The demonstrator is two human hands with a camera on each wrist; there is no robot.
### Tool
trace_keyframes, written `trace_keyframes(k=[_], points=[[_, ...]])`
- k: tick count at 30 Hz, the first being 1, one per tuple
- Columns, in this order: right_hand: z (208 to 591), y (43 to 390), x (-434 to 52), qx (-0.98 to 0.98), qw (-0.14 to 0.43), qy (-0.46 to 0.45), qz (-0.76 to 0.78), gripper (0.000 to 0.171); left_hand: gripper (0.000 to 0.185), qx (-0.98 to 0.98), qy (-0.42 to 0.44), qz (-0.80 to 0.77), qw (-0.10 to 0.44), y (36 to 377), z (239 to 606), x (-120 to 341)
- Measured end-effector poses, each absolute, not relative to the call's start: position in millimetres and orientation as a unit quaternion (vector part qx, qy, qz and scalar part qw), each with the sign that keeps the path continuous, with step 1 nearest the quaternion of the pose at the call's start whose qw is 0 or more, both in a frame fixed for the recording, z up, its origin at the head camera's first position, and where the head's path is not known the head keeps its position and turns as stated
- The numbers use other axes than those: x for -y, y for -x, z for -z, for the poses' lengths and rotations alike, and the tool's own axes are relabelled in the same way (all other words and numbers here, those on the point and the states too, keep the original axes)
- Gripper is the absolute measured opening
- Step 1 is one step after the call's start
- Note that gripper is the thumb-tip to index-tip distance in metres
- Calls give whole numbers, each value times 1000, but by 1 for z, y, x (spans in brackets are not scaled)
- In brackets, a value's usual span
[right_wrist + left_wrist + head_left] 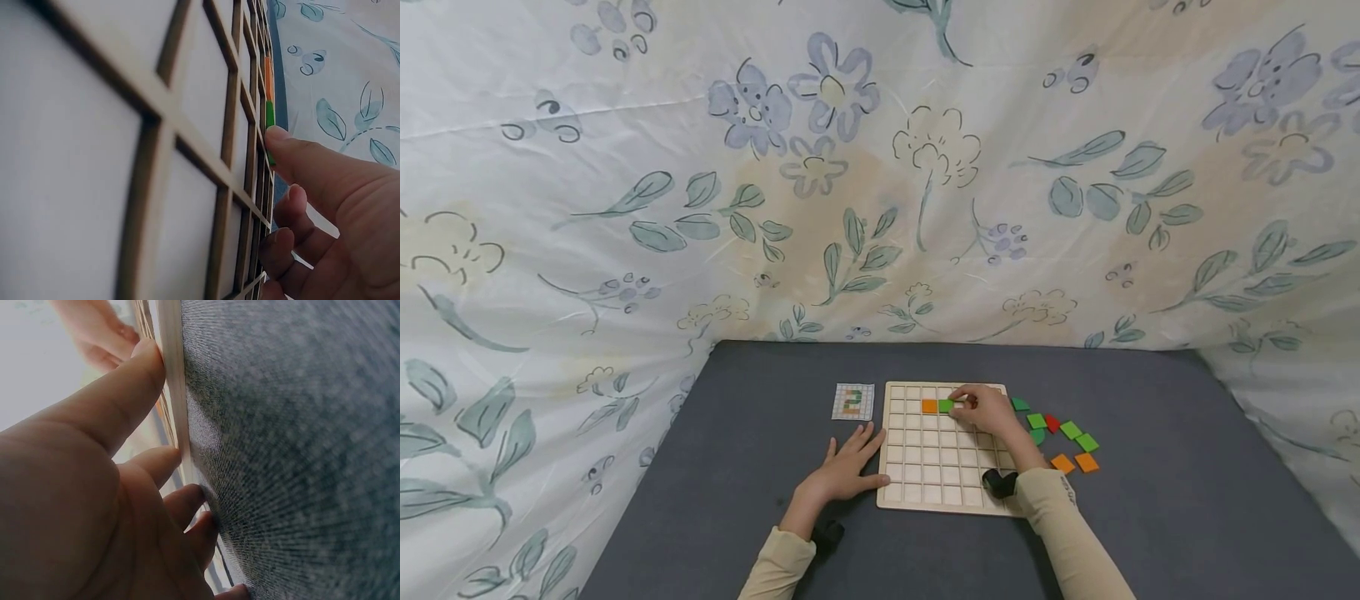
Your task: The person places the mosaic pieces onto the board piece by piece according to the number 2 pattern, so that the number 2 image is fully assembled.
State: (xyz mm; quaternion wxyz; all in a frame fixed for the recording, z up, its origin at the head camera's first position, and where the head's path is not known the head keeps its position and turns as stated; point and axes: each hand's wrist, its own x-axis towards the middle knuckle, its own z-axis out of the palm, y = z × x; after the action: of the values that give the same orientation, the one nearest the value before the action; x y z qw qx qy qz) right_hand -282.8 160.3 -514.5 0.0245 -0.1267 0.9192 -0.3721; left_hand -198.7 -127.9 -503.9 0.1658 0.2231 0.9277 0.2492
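Observation:
A wooden grid board point(912, 492) lies on the dark table, with an orange square tile point(929, 406) in its upper part. Just right of that is a green tile point(945, 406), standing slightly above the grid in the right wrist view. My right hand point(988, 410) reaches over the board's upper right and pinches at the green tile, its thumb point(300, 147) on the tile and the other fingers curled. My left hand point(842, 471) is spread flat along the board's left edge, thumb and fingertips touching the rim point(175, 394).
A small pattern card point(853, 402) with a coloured figure lies left of the board's top corner. Loose tiles are scattered right of the board: green ones point(1070, 430), a red one point(1052, 424) and orange ones point(1086, 462). A floral cloth point(880, 208) hangs behind the table.

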Motion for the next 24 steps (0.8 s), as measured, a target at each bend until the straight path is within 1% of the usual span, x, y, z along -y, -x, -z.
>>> trace_keyframes(k=[8,15,24], points=[[511,282,-162,-917,35,122,377,28,76,-929,-223,-246,165,200,506,128],[512,283,-166,-915,39,123,383,27,77,-929,-221,-247,166,201,507,128],[511,279,-179,-920,14,127,371,28,77,-929,-221,-246,165,200,507,128]])
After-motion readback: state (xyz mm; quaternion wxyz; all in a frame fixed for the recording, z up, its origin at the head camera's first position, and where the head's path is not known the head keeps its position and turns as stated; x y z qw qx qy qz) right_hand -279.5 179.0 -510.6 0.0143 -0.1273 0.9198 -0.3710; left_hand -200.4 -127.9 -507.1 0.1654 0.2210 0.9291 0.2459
